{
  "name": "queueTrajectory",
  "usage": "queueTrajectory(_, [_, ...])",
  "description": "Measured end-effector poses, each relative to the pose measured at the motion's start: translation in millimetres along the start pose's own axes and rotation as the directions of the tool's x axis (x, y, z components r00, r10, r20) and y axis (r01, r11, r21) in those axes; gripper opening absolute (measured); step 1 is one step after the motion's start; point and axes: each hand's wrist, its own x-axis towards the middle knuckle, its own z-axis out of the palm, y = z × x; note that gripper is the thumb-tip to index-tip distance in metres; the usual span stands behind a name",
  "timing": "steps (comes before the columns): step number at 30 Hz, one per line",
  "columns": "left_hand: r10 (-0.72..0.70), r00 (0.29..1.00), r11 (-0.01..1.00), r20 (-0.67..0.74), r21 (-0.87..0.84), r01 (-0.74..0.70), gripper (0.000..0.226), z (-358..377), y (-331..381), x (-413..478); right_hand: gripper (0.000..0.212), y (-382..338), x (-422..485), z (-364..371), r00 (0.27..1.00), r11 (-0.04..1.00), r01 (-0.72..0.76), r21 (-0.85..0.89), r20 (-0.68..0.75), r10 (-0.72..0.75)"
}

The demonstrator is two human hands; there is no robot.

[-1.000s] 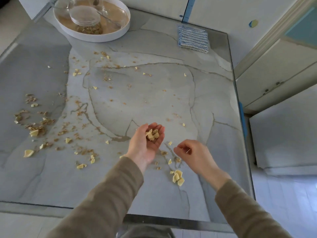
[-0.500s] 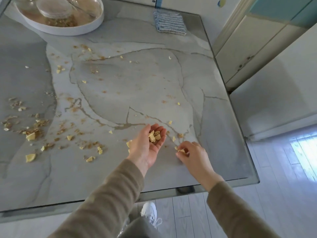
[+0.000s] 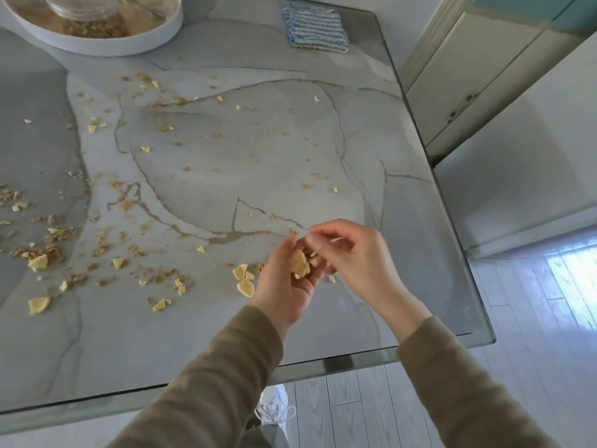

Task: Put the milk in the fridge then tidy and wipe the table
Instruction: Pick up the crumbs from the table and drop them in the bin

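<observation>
left hand (image 3: 287, 286) cupped palm-up over table (image 3: 226, 337), fingers curled round gathered chips (image 3: 299, 263). right hand (image 3: 358, 253) just above, fingertips bunched (pinching crumb or not: cannot tell). nearest loose chips (image 3: 244, 279) lie just left of left hand, far side from right hand.

White sneaker (image 3: 274, 407) on pale plank floor (image 3: 529, 357), cream cabinet doors (image 3: 468, 79)

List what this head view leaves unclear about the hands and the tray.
Head view:
Right hand: blurred fingertips; whether they pinch a crumb is unclear.
Pieces in the left hand: partly covered by the right hand, uncountable.
Tray and glass jar: cut off by the top edge.
</observation>
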Motion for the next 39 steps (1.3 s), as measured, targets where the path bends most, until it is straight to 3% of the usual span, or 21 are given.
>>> queueTrajectory(2, [0.013, 0.999, 1.000, -0.032, -0.021, -0.013, 0.029, -2, 5, 3, 0.007, 19, 8, -10, 0.991, 0.993, 0.000, -0.115, -0.132, -0.016])
queueTrajectory(4, [0.028, 0.997, 0.999, -0.069, -0.018, -0.029, 0.030, -4, 12, 4, 0.013, 42, 14, -18, 0.987, 0.941, -0.084, -0.328, -0.160, 0.033])
queueTrajectory(7, [0.056, 0.994, 0.998, -0.089, -0.031, -0.059, 0.031, -6, 20, 4, 0.044, 60, 13, -19, 0.982, 0.852, -0.169, -0.496, -0.014, 0.187])
queueTrajectory(9, [0.070, 0.992, 0.996, -0.101, -0.044, -0.075, 0.031, -9, 23, 4, 0.054, 60, 10, -15, 0.980, 0.796, -0.078, -0.600, 0.102, 0.172])
queueTrajectory(11, [0.086, 0.991, 0.995, -0.106, -0.047, -0.091, 0.031, -11, 25, 4, 0.049, 59, 7, -10, 0.972, 0.747, 0.021, -0.665, 0.188, 0.140])
queueTrajectory(16, [0.110, 0.987, 0.992, -0.115, -0.042, -0.116, 0.031, -13, 27, 3, 0.022, 61, 0, 0, 0.973, 0.789, 0.112, -0.604, 0.227, 0.036])
queueTrajectory(23, [0.115, 0.984, 0.993, -0.134, 0.019, -0.113, 0.026, -14, 23, 1, 0.009, 56, 7, -4, 0.993, 0.880, 0.013, -0.474, 0.109, 0.044])
queueTrajectory(27, [0.070, 0.986, 0.997, -0.152, 0.021, -0.068, 0.023, -8, 14, -1, 0.008, 29, 11, -3, 0.994, 0.895, 0.089, -0.438, 0.097, -0.051])
queueTrajectory(32, [0.027, 0.996, 0.998, -0.082, -0.048, -0.031, 0.017, -6, 8, -2, 0.013, -1, 9, 7, 0.972, 0.927, 0.166, -0.336, 0.214, -0.097])
queueTrajectory(34, [0.028, 0.995, 0.997, -0.095, -0.066, -0.035, 0.020, -5, 11, -3, 0.015, 2, 14, 6, 0.983, 0.945, 0.150, -0.292, 0.149, -0.110])
queueTrajectory(37, [0.067, 0.987, 0.995, -0.146, -0.061, -0.076, 0.027, -9, 19, -4, 0.020, 24, 29, 0, 0.997, 0.918, 0.078, -0.389, 0.016, -0.078])
queueTrajectory(39, [0.108, 0.980, 0.992, -0.165, -0.044, -0.116, 0.028, -14, 24, -4, 0.029, 39, 33, 0, 0.996, 0.855, 0.068, -0.514, 0.088, -0.026])
